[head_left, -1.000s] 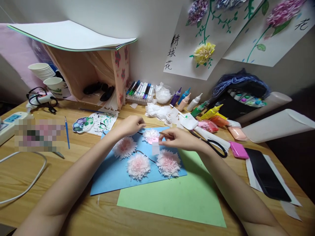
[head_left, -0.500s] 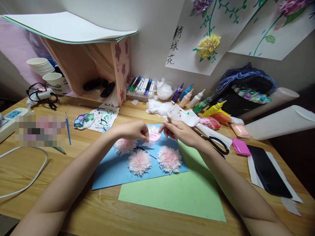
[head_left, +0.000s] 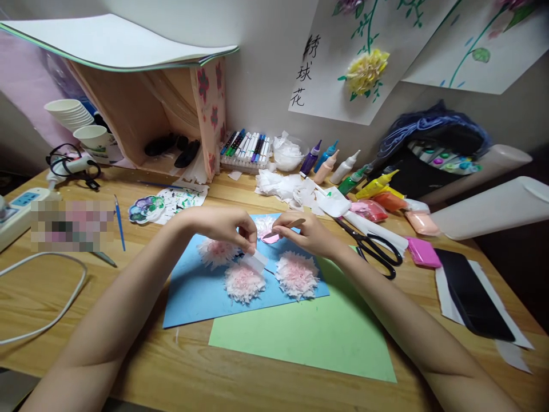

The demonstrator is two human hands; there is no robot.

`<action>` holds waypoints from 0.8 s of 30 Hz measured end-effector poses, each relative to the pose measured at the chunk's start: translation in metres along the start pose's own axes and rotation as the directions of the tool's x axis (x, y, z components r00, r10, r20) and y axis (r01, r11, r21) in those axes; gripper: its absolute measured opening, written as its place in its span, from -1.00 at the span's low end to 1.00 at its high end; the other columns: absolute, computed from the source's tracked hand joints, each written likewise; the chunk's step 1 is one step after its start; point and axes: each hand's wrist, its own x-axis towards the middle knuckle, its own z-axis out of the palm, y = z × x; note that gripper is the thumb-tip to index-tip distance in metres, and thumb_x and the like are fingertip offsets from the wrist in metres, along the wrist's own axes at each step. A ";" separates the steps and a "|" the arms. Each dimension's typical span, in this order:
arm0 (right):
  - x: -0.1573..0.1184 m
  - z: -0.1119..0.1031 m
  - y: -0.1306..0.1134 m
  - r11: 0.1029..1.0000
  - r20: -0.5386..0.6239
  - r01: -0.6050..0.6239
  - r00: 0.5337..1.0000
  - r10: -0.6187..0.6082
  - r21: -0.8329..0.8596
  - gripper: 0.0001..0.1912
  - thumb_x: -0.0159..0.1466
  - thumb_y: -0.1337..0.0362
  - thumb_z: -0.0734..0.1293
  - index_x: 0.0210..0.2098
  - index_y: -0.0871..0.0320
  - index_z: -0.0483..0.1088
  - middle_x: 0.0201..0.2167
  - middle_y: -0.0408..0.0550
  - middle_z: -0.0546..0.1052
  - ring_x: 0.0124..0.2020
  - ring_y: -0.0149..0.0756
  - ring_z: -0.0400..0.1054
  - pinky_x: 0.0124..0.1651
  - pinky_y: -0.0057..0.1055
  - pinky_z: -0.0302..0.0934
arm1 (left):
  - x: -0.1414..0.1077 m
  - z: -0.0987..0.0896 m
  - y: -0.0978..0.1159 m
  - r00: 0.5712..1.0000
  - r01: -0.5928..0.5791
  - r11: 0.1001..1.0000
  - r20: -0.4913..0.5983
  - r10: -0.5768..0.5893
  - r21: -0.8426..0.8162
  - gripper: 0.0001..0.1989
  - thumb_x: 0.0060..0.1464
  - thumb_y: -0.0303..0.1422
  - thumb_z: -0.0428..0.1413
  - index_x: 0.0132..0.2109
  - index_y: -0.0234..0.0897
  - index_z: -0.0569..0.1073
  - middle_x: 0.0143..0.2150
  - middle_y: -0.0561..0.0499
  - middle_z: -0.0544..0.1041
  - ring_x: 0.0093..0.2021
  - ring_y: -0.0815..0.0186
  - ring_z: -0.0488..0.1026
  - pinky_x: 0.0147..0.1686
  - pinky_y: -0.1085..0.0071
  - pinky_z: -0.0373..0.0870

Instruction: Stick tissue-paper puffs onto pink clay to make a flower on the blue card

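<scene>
My left hand [head_left: 238, 229] is closed on a small piece of white paper [head_left: 255, 262], held over the blue sheet [head_left: 193, 303]. Between the fingers of my right hand [head_left: 304, 233] is a thin brownish stick [head_left: 295, 223], its tip at a pink patch [head_left: 270, 237] beside the far flower. Pink-and-white paper flowers lie on the blue sheet: one at the left [head_left: 217, 250], one in the lower middle [head_left: 243, 283], one at the right [head_left: 297, 276] and one at the far edge [head_left: 265, 224], partly behind my hands.
Under the blue sheet lies a green sheet [head_left: 309, 343]. Black scissors [head_left: 377, 254], a magenta packet [head_left: 424, 252] and a black phone [head_left: 474, 297] are at the right. Glue bottles [head_left: 326, 166] and markers [head_left: 246, 147] stand behind; a paint palette [head_left: 146, 209] sits at the left.
My left hand has brought the white paper lower, over the middle flower. My right hand has turned, and the stick now points left, down at the pink patch.
</scene>
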 end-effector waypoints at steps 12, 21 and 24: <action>-0.001 0.007 0.008 0.994 -0.061 -0.087 0.994 0.091 0.062 -0.78 0.31 0.28 0.21 -0.24 0.10 0.51 -0.28 -0.06 0.56 -0.28 -0.37 0.40 -0.21 -0.40 0.25 | 0.027 0.019 -0.006 0.951 0.184 0.971 -0.277 -0.137 0.154 -0.80 -0.04 -0.31 0.07 -0.37 -0.32 0.54 -0.50 0.06 0.50 -0.51 0.42 0.30 -0.52 0.50 0.05; -0.002 0.006 0.007 0.994 -0.119 -0.084 0.989 0.092 0.068 -0.74 0.32 0.24 0.20 -0.32 0.14 0.51 -0.34 -0.08 0.54 -0.36 -0.40 0.40 -0.28 -0.43 0.25 | 0.031 0.023 -0.002 0.875 0.328 0.916 -0.440 -0.201 0.233 -0.79 -0.05 -0.31 0.07 -0.41 -0.32 0.56 -0.47 -0.04 0.55 -0.50 0.35 0.36 -0.51 0.45 0.09; -0.005 0.003 0.004 0.993 -0.158 -0.069 0.984 0.083 0.093 -0.64 0.34 0.20 0.16 -0.43 0.17 0.50 -0.40 -0.07 0.53 -0.44 -0.43 0.38 -0.34 -0.45 0.25 | 0.032 0.023 -0.003 0.861 0.338 0.914 -0.465 -0.205 0.224 -0.80 -0.07 -0.31 0.09 -0.38 -0.31 0.56 -0.42 -0.05 0.57 -0.46 0.34 0.39 -0.49 0.46 0.13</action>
